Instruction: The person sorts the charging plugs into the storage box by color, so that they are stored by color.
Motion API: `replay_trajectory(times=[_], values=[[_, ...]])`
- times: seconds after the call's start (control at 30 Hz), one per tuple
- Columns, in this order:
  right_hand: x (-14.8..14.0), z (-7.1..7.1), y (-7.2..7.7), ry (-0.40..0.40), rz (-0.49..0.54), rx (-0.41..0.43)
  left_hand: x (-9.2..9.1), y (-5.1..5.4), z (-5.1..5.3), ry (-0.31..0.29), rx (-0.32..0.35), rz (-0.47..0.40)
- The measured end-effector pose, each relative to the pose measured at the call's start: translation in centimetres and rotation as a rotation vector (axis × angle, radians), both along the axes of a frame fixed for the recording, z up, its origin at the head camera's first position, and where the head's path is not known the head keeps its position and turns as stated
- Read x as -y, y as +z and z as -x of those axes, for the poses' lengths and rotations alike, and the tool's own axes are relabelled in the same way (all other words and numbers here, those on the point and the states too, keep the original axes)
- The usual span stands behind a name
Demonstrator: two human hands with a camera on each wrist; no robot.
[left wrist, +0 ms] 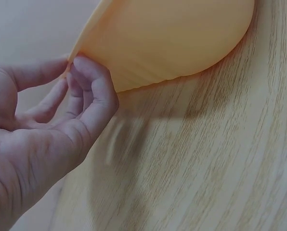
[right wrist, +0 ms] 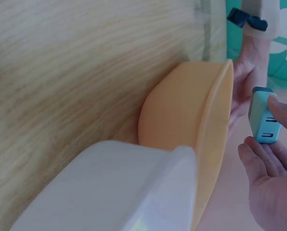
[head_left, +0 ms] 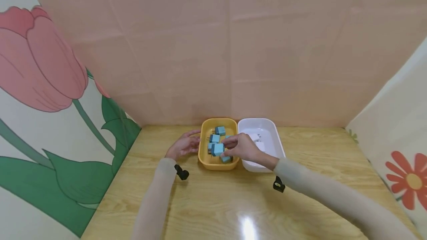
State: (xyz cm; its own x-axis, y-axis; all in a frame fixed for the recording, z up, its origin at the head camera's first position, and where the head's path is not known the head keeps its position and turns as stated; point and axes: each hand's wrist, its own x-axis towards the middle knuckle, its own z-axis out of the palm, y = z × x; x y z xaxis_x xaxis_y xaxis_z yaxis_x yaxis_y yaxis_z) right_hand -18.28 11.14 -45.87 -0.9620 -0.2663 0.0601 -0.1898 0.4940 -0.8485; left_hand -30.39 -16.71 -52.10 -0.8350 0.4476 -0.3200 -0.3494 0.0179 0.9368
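My right hand (head_left: 245, 147) pinches a light-blue USB charger plug (head_left: 218, 149) between thumb and fingers, above the yellow tray (head_left: 218, 167). Two USB slots face the camera on this charger plug (right wrist: 265, 118) in the right wrist view. Several more blue charger plugs (head_left: 219, 130) lie in the yellow tray, some hidden behind the right hand. At that tray's left side, my left hand (head_left: 184, 146) holds the rim with thumb and curled fingers, as the left wrist view shows of the hand (left wrist: 52, 115).
Right beside the yellow tray stands a white tray (head_left: 277, 143) with white charger plugs (head_left: 260, 146), partly covered by the right forearm. Both trays sit on a wood-grain table (head_left: 213, 203) near the pink back wall (head_left: 186, 66). Side panels carry flower pictures.
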Motion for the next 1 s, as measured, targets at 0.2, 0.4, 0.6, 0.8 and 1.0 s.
replay_trajectory(times=[0.2,0.4,0.6,0.8,1.0], values=[[-0.2,1.0,-0.3,-0.012,-0.028,0.014,0.0,-0.3,0.3,0.006,-0.001,0.0],[-0.1,1.9,-0.9,-0.033,-0.041,0.004,-0.1,-0.3,0.3,0.002,-0.008,-0.014],[0.4,2.6,-1.8,-0.009,-0.053,0.0,0.1,-0.3,0.2,0.0,-0.008,-0.001],[1.4,3.0,-2.5,0.009,-0.059,-0.014,0.0,-0.2,0.1,-0.005,-0.006,-0.003],[2.0,3.5,-3.1,0.014,-0.071,-0.019,0.1,-0.2,0.1,-0.003,-0.004,-0.008]])
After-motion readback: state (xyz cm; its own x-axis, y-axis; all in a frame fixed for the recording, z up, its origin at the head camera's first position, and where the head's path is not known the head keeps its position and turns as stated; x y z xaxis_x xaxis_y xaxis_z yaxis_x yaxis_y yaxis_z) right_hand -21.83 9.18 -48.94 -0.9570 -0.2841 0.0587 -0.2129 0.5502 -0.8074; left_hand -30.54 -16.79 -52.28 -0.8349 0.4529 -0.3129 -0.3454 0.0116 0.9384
